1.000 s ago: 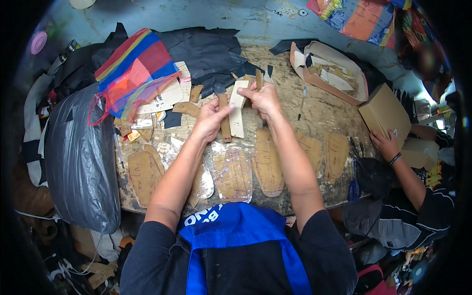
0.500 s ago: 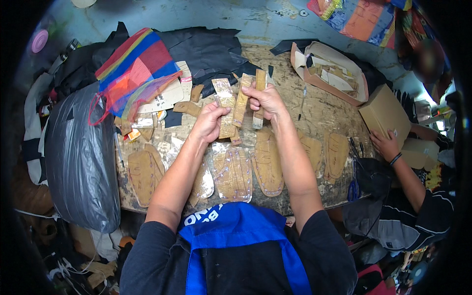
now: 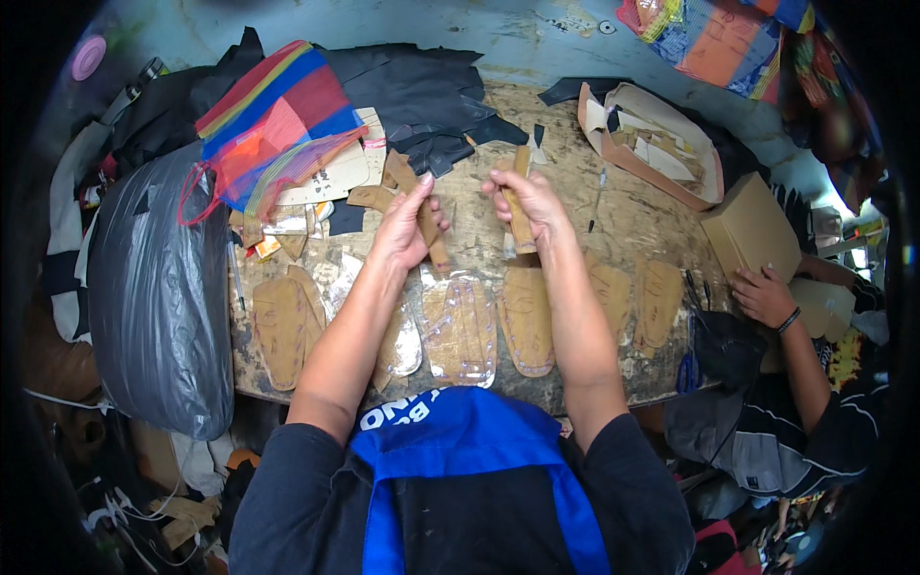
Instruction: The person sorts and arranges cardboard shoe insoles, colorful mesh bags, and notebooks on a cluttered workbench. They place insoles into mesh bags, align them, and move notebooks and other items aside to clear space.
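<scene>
My left hand (image 3: 404,233) is closed around a narrow brown cardboard strip (image 3: 436,247), which slants down toward me. A short gap to the right, my right hand (image 3: 540,204) grips another cardboard strip (image 3: 520,226), held nearly upright over the table. Whether more strips lie stacked in either hand is hidden by the fingers. Below the hands lies a row of brown sole-shaped cardboard patterns with pen marks, such as one pattern (image 3: 460,326) in the middle and another (image 3: 279,331) at the left. My forearms partly cover some of them.
A worn wooden table (image 3: 613,230) carries everything. To the left stand a stuffed dark plastic bag (image 3: 158,297) and a striped mesh bag (image 3: 278,125); black sheets (image 3: 412,86) lie behind. A tray of scraps (image 3: 704,187) sits back right. A co-worker's hand (image 3: 764,295) touches a cardboard box (image 3: 752,230).
My hands have drawn slightly apart. The wide, shiny piece in my left hand no longer shows; a narrow strip shows there instead. Fewer strips are visible between the hands.
</scene>
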### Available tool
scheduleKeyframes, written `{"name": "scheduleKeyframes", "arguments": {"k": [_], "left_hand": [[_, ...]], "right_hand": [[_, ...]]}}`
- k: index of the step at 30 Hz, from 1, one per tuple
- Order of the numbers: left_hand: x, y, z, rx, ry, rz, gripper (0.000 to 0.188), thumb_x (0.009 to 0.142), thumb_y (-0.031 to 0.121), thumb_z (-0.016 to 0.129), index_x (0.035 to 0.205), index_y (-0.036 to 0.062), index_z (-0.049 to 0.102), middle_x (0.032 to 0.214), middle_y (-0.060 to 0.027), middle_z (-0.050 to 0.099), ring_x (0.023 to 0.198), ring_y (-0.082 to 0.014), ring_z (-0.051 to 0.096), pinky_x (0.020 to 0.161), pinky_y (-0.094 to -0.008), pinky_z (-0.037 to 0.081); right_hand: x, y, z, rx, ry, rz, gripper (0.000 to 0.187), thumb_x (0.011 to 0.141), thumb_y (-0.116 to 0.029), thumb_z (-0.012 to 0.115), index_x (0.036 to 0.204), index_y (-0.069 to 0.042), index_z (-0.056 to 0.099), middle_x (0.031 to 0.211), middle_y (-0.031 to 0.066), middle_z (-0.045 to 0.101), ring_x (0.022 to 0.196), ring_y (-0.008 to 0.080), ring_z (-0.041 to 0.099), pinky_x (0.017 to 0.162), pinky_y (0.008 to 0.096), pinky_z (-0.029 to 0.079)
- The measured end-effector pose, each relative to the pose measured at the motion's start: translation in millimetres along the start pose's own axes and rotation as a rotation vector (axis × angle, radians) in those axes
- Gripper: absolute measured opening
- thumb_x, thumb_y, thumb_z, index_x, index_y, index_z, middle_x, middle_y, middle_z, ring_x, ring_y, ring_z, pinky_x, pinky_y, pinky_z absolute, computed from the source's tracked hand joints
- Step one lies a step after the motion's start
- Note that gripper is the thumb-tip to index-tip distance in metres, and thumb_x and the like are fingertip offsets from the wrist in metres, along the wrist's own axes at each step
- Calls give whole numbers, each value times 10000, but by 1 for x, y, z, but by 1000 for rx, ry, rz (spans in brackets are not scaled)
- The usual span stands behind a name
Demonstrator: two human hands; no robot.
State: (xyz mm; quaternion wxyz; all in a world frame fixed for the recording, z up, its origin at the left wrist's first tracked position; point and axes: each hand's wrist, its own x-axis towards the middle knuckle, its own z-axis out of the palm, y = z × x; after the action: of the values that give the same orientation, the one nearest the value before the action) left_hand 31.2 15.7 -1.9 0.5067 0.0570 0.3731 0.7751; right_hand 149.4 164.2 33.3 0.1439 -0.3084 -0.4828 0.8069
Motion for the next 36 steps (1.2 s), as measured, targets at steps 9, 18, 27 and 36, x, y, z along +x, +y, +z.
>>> {"name": "scheduleKeyframes", "arguments": {"k": [9, 18, 27, 36], "left_hand": [[-33, 54, -45, 55, 190, 245, 136, 793, 98, 522, 899, 64, 445, 749, -61, 510, 588, -137, 490, 578, -320, 471], [-42, 48, -79, 40, 351, 144, 164, 781, 109, 543, 914, 42, 475, 795, -90, 561, 620, -148, 509, 563, -308, 487], [-30, 38, -61, 122, 286, 143, 334, 758, 73, 565, 1067, 40, 444, 834, -68, 547, 608, -135, 512, 531, -265, 466], [-31, 42, -65, -184, 5, 144, 426, 779, 220, 450, 1159, 28, 453, 1009, -147, 548, 817, -236, 551, 764, -401, 466]], "right_hand": [[40, 54, 65, -1064, 150, -323, 409, 572, -237, 813, 829, -14, 585, 712, 92, 612, 676, 203, 606, 631, 299, 484], [64, 54, 88, -1441, -209, -629, 591, 558, -314, 788, 1039, -25, 603, 1103, 110, 584, 958, 287, 576, 834, 342, 451], [29, 50, 38, -1566, -400, -655, 411, 714, -212, 671, 1102, -106, 587, 1220, 30, 520, 1011, 252, 558, 866, 350, 452], [10, 4, 10, -1354, -126, -332, 501, 626, -249, 778, 1033, -19, 598, 921, 120, 648, 807, 208, 629, 759, 328, 492]]}}
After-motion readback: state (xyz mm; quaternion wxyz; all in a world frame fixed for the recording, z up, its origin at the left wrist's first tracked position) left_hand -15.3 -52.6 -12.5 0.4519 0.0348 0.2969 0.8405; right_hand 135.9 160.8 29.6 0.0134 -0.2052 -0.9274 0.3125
